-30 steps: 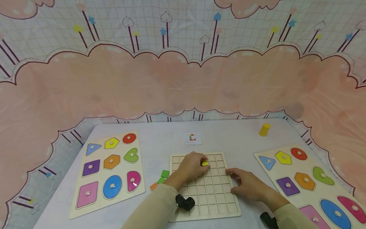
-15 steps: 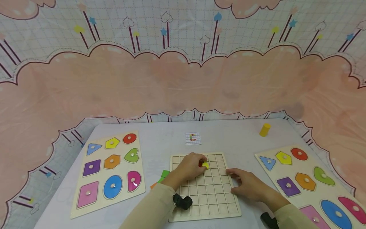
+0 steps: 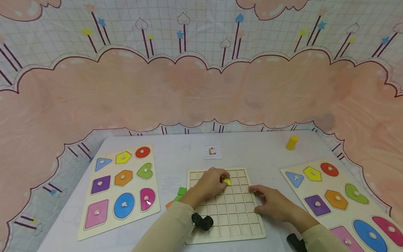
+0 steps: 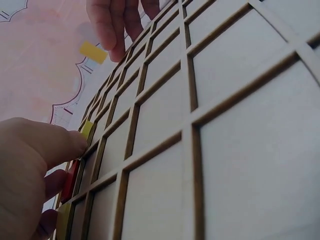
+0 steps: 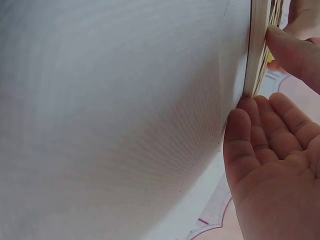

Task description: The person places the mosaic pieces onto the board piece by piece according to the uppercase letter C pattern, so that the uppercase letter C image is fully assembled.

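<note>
From my remote seat I see a white table point(image 3: 252, 150) set against a pink cloud-patterned backdrop point(image 3: 201, 98), the widest things in the head view. On the table's left lies a shape puzzle board point(image 3: 121, 190) with nine coloured pieces seated in it; a second shape board point(image 3: 343, 203) lies at the right, running out of view at the lower corner. Between them sits the wooden grid tray point(image 3: 225, 210), its square cells bare in the near rows.

The right hand point(image 3: 274, 204) rests at the tray's right edge. In the right wrist view its fingers point(image 5: 260, 130) lie straight and relaxed against the edge of the tray, the thumb over the top, gripping nothing.

The left hand point(image 3: 209, 183) lies over the tray's far rows, fingers curled, its fingertips pinching a yellow tile point(image 3: 226, 181) at a cell near the upper middle of the grid. In the left wrist view that tile point(image 4: 87, 129) sits at the fingertip, low against the grid; whether it is fully seated in the cell I cannot tell. A red tile point(image 4: 70, 180) shows just beneath the same hand.

A yellow cylinder point(image 3: 291, 142) stands alone toward the far right of the table. A small pattern card point(image 3: 212, 152) lies just beyond the tray. Green blocks point(image 3: 180, 193) and an orange block point(image 3: 169, 204) lie just left of the tray, partly hidden by the left sleeve.
</note>
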Tool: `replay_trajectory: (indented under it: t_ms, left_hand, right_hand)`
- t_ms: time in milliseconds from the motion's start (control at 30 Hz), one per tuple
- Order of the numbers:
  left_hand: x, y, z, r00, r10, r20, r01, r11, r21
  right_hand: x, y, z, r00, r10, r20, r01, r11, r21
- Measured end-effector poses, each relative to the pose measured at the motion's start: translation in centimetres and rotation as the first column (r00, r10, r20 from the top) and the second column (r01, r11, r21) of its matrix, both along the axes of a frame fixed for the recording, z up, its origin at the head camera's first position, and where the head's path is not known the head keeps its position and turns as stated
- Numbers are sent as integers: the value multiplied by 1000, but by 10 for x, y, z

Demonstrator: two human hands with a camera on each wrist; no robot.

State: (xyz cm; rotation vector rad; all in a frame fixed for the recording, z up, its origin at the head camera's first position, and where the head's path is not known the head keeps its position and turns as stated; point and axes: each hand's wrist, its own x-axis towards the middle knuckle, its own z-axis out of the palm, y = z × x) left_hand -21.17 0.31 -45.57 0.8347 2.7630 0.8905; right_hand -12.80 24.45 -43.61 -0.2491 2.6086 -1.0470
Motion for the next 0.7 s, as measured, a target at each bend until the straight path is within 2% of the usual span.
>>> replay_trajectory:
  t_ms: [267,700]
  left_hand:
    - [-1,1,1,1000,-5,15,5,1000,-6]
    - [-4,-1,-4,1000,-10,29,9,999,45]
  right_hand:
    - [0,0,0,1000,2,3,-2,1000,-8]
    - [-1,0,0,1000,0,4,0,1000,-8]
